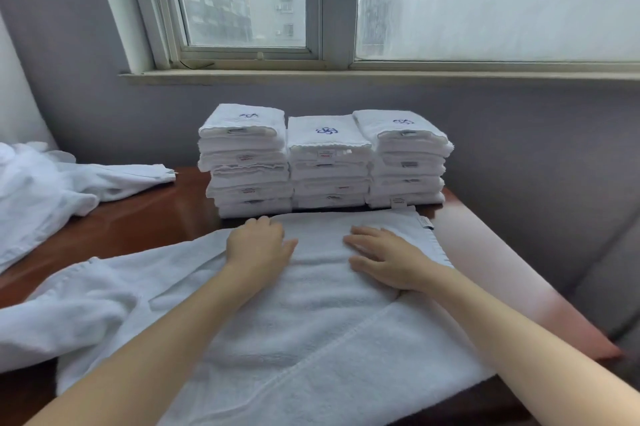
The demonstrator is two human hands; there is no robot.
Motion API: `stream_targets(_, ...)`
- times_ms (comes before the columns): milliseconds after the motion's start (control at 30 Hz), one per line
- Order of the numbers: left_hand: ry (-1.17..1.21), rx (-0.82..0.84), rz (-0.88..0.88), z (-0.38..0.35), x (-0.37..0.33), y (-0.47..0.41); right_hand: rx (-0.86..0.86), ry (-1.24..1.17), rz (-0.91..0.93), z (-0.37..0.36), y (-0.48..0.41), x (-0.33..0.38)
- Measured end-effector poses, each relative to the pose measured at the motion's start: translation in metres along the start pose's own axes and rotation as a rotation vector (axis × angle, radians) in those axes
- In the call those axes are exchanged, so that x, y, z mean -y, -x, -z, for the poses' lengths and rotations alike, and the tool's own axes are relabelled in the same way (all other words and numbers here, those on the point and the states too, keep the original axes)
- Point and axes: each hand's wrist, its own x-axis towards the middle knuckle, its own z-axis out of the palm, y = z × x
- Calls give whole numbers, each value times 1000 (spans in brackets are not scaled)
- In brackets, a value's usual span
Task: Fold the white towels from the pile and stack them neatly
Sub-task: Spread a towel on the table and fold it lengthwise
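Note:
A white towel [311, 314] lies spread across the brown table [145, 217] in front of me, with a fold running across its near part. My left hand [259, 245] rests flat on its far left part. My right hand [381, 259] presses flat on the towel to the right, fingers straight and pointing left. Behind the towel stand three stacks of folded white towels: left stack [246, 162], middle stack [327, 162], right stack [407, 158], each topped by a blue embroidered mark.
A pile of loose white towels [45, 190] lies at the table's left side. More white cloth [69, 314] trails off the towel toward the near left. A window sill [346, 77] and grey wall stand behind the stacks. A grey sofa [606, 273] borders the table's right edge.

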Motion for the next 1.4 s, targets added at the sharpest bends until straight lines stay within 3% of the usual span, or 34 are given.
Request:
stream_targets(167, 319, -14, -202, 5, -9, 4, -61, -91, -41, 23, 10, 17)
stream_targets(267, 249, 75, -295, -7, -23, 12, 56, 22, -36, 33, 20, 28)
stream_targets(400, 210, 226, -245, -19, -34, 11, 94, 120, -35, 31, 35, 37)
stream_targets(667, 162, 241, -224, -26, -37, 7, 238, 154, -161, 42, 65, 40)
stream_targets(867, 156, 249, -229, -24, -38, 8, 432, 90, -275, 64, 86, 50)
stream_targets(1067, 181, 229, -229, -21, -39, 10, 755, -71, -393, 85, 95, 61)
stream_targets(1133, 199, 214, -224, -19, -40, 10, 597, -141, -386, 84, 91, 57)
stream_targets(1267, 216, 114, -224, -11, -43, 6, 32, -119, -359, 67, 69, 39)
stream_targets(1400, 312, -6, -185, -9, -41, 1, -111, -120, -351, 42, 41, 14)
